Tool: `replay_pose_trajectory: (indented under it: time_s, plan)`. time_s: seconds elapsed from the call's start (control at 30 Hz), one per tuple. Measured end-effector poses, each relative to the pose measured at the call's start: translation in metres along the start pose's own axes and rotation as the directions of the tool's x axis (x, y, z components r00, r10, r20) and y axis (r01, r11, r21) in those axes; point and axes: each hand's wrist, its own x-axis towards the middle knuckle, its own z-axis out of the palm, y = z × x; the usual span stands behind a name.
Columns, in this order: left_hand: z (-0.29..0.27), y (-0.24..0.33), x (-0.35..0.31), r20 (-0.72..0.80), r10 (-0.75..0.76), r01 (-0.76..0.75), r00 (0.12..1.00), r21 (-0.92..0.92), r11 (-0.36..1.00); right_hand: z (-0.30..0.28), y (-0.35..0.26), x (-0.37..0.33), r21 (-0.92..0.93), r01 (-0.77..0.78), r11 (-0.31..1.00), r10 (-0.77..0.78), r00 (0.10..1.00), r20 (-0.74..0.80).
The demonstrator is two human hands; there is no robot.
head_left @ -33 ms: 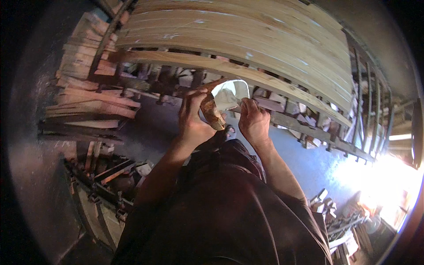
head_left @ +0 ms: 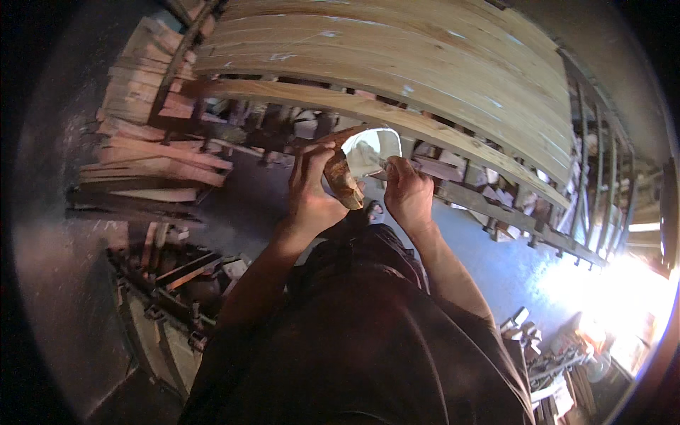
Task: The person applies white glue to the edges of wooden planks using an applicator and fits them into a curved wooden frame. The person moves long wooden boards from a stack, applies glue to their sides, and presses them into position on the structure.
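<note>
In front of my body, my left hand [head_left: 309,185] grips a scoop-like container [head_left: 343,183] by its side, the fingers and thumb curled around it. Its outside is brown and stained. The inside is white, and the open mouth is tilted up. My right hand [head_left: 409,191] is closed at the right rim of this container, fingers pinched together. Something thin and greyish seems to run from those fingers into the white inside, but it is too small and blurred to name.
Beyond my hands lies a broad panel of wooden boards [head_left: 397,53] with a long beam [head_left: 397,113] before it. Stacked wood pieces [head_left: 152,159] stand at the left. A metal rack [head_left: 159,312] is at lower left, and offcuts [head_left: 520,326] lie at lower right, by bright light.
The surroundings have shifted slightly to the right in the picture. Both hands and the container keep nearly the same pose.
</note>
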Motion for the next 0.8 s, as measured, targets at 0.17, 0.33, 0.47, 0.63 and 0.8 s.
replay_pose_trajectory:
  time_s: [0.17,0.33,0.47,0.63,0.8]
  plan:
    - [-0.029,-0.020,0.001,0.001,-0.074,0.073,0.997,0.096,0.993,0.043,-0.020,0.035,0.267,-0.048,0.962,0.017,0.993,0.114]
    - [-0.048,-0.052,0.008,-0.039,-0.167,0.167,0.985,-0.004,0.986,0.084,-0.045,0.071,0.453,-0.217,0.865,0.076,0.948,0.308]
    - [-0.065,-0.096,0.015,-0.071,-0.246,0.235,0.967,-0.135,0.962,0.108,-0.066,0.100,0.637,-0.481,0.603,0.216,0.867,0.450]
    - [-0.102,-0.173,0.028,-0.102,-0.326,0.299,0.940,-0.217,0.929,0.146,-0.100,0.135,0.684,-0.694,0.224,0.393,0.707,0.588]
    - [-0.165,-0.278,0.034,-0.055,-0.323,0.314,0.945,-0.132,0.940,0.215,-0.139,0.175,0.714,-0.686,0.137,0.486,0.675,0.556]
